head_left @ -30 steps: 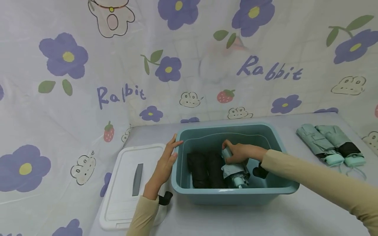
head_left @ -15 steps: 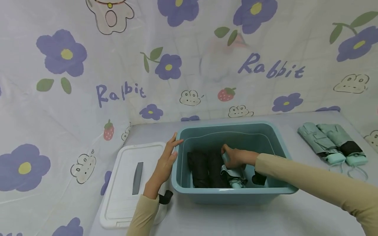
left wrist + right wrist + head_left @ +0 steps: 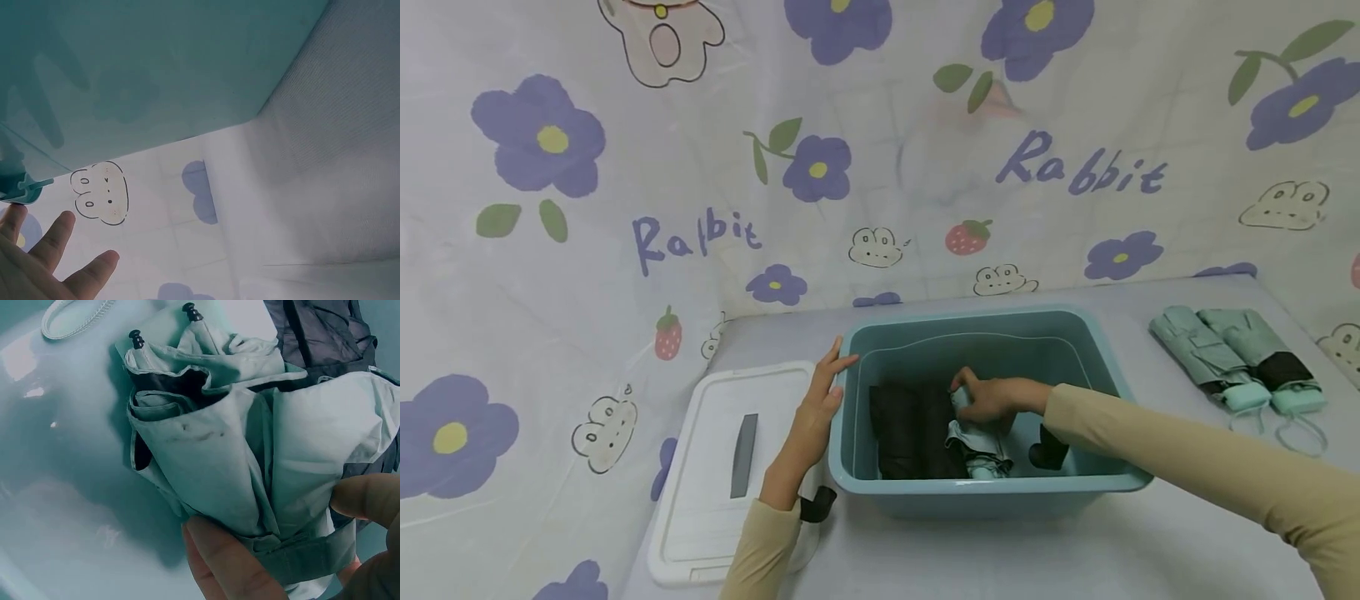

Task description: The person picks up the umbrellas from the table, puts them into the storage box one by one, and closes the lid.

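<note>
In the head view my right hand [image 3: 996, 402] reaches into a blue-green plastic bin [image 3: 992, 486] and grips a pale green folded umbrella [image 3: 983, 442]. The right wrist view has thumb and fingers on either side of its fabric, near the closure strap [image 3: 306, 557]; black rib tips poke out at the other end. Two black folded bundles [image 3: 897, 433] lie side by side to its left, the nearer one right against it. At the bin's left rim, my left hand [image 3: 811, 421] rests with fingers extended; the left wrist view has its fingertips [image 3: 61, 224] by the rim.
A white lid [image 3: 707, 467] with a grey handle lies left of the bin, partly under the left arm. Two more pale green folded umbrellas [image 3: 1198, 350] with wrist loops lie on the table at the right. A patterned curtain [image 3: 880, 150] hangs behind.
My right hand has lowered the green umbrella and shifted it left, close beside the black bundles. The left hand stays at the rim; the head view has shifted slightly.
</note>
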Tool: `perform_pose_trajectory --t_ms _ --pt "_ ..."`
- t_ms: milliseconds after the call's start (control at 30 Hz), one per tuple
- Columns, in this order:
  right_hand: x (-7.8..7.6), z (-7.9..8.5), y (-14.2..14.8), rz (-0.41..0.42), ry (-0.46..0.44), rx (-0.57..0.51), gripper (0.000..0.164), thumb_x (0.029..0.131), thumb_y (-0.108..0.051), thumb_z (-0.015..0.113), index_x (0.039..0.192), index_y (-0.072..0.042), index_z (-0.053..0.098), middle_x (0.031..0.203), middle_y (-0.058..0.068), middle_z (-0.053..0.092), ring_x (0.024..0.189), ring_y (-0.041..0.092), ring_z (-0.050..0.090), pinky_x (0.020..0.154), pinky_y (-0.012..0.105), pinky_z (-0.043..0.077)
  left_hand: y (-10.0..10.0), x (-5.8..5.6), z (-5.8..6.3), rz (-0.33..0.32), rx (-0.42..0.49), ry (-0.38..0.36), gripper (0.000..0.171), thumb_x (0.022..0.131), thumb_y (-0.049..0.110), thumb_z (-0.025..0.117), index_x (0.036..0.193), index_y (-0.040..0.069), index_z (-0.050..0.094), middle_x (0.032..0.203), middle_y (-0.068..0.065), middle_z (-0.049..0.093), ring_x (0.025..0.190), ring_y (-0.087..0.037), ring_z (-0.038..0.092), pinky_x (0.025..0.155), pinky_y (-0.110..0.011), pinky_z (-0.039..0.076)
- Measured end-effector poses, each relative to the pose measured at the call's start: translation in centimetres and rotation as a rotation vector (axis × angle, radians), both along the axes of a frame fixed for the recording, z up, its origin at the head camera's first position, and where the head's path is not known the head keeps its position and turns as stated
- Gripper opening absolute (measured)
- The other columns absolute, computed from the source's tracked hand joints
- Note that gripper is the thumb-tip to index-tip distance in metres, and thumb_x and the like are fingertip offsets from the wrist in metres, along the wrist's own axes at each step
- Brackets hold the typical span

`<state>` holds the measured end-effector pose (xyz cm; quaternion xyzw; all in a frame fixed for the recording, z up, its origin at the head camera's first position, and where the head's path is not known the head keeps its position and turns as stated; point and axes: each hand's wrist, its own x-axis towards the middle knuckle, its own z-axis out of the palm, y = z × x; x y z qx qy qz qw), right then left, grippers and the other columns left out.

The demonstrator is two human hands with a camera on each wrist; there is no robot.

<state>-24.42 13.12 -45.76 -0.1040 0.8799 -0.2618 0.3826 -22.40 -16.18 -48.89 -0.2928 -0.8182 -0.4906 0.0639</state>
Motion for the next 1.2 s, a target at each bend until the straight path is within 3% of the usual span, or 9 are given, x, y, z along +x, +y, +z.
perform_pose_trajectory --t_ms 167,400,667,900,967,1100,1200 --pt "0.1 0.2 -0.1 0.005 -0.008 -0.012 0.045 0.096 -0.021 0.047 0.132 -0.016 0.020 0.064 -0.003 0.027 0.044 0.009 0.025 0.051 0.028 0.042 0.0 0.1 0.2 -0.007 0.014 -0.019 0.047 0.100 0.043 0.024 0.143 0.025 0.032 0.156 0.006 0.006 0.143 -0.021 0.007 0.103 -0.066 0.016" --pt "0.2 0.2 -0.4 0.037 0.022 0.014 0.043 0.097 -0.022 0.047 0.131 -0.017 0.022 0.064 -0.001 0.036 0.045 0.010 0.030 0.049 0.028 0.039 -0.1 0.1 0.4 -0.007 0.020 -0.029 0.048 0.100 0.044 0.025 0.143 0.024 0.033 0.156 0.006 0.006 0.143 -0.022 0.007 0.102 -0.067 0.016" --pt "0.2 0.3 -0.4 0.067 0.100 0.074 0.043 0.095 -0.024 0.053 0.130 -0.020 0.029 0.073 0.005 0.046 0.049 0.013 0.042 0.053 0.033 0.049 0.3 0.6 0.9 0.002 0.013 -0.016 0.051 0.099 0.048 0.024 0.143 0.022 0.033 0.156 0.003 0.007 0.143 -0.023 0.007 0.102 -0.067 0.015" --pt "-0.2 2.3 0.2 0.112 0.075 0.051 0.056 0.094 -0.029 0.054 0.140 -0.016 0.024 0.110 0.016 0.054 0.066 0.025 0.061 0.064 0.041 0.053 0.1 0.4 0.5 0.012 0.010 -0.003 0.053 0.098 0.052 0.023 0.142 0.025 0.033 0.156 0.004 0.008 0.143 -0.021 0.009 0.102 -0.067 0.017" --pt "-0.3 3.0 0.2 0.126 0.088 0.057 0.059 0.094 -0.030 0.054 0.142 -0.015 0.023 0.106 0.014 0.056 0.060 0.021 0.056 0.060 0.037 0.051 0.0 0.3 0.4 0.010 0.011 -0.006 0.052 0.098 0.052 0.023 0.142 0.026 0.033 0.156 0.005 0.008 0.143 -0.021 0.009 0.102 -0.067 0.017" --pt "-0.3 4.4 0.4 0.156 0.137 0.057 0.060 0.095 -0.033 0.052 0.143 -0.012 0.023 0.077 0.003 0.051 0.053 0.014 0.043 0.053 0.029 0.041 0.0 0.2 0.4 0.009 0.007 -0.011 0.053 0.098 0.054 0.023 0.142 0.027 0.033 0.156 0.007 0.008 0.143 -0.020 0.009 0.103 -0.066 0.017" --pt "-0.3 5.3 0.5 0.163 0.174 0.031 0.059 0.095 -0.034 0.051 0.143 -0.010 0.026 0.077 0.004 0.052 0.057 0.018 0.048 0.053 0.029 0.041 0.0 0.2 0.5 0.014 0.005 -0.012 0.055 0.097 0.056 0.024 0.142 0.027 0.033 0.156 0.007 0.008 0.143 -0.021 0.009 0.102 -0.067 0.017"
